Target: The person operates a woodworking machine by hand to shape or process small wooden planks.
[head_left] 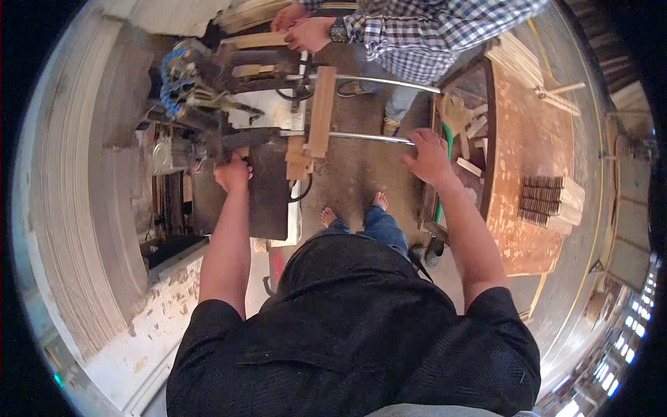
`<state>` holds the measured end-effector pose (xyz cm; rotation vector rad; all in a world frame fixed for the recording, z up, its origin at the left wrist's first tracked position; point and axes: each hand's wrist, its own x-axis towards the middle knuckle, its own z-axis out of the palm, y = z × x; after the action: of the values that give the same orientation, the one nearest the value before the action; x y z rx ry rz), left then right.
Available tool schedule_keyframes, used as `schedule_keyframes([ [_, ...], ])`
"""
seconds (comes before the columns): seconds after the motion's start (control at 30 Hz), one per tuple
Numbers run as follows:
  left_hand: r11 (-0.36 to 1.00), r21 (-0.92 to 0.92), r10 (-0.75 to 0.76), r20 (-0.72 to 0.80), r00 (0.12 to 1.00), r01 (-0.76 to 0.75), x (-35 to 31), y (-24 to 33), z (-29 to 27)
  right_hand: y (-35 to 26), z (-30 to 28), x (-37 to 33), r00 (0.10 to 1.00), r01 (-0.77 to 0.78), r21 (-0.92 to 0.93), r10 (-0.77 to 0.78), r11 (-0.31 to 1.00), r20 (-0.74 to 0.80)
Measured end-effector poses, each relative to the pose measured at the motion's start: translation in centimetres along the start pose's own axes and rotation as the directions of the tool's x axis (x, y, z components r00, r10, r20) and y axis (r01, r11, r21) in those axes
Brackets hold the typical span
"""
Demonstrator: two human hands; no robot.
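Observation:
At the machine's front, my left hand (233,174) is closed, its fingertips against a small tan wooden piece (242,151) that mostly hides under a dark machine part. My right hand (429,156) reaches out to the right, thumb and fingers apart. It rests at the end of a shiny metal rod (368,137), beside the wooden bin; nothing shows in its grasp. Between my hands a flat wooden board (322,111) lies across the rods. Next to it sits a stepped wooden block (299,158). A dark flat plate (260,208) lies below my left hand.
Across from me a co-worker in a checked sleeve (417,35) holds a wooden strip (257,40). Blue hoses (170,76) run along the machine. Offcuts fill the bin (479,156). Stacked wooden pieces (552,201) stand on a worn tabletop (514,236). Long boards (76,187) lie left.

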<state>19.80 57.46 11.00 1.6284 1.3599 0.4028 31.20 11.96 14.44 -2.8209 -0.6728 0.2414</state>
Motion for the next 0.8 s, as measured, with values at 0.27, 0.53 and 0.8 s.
schedule_keyframes([
  [0.27, 0.996, 0.067, 0.048, 0.051, 0.998, -0.052, -0.6, 0.9, -1.0, -0.1, 1.3, 8.0, 0.842, 0.076, -0.223, 0.057, 0.972, 0.537],
  [0.53, 0.997, -0.072, 0.022, 0.103, 0.994, -0.015, 0.6, -0.7, -0.8, -0.4, 0.3, 7.0, 0.887, 0.043, -0.161, 0.037, 0.986, 0.461],
  [0.8, 0.994, -0.105, -0.009, 0.139, 0.990, 0.023, 0.8, -1.2, -0.7, -0.7, 0.5, 6.5, 0.935, -0.010, -0.142, 0.059, 0.990, 0.350],
])
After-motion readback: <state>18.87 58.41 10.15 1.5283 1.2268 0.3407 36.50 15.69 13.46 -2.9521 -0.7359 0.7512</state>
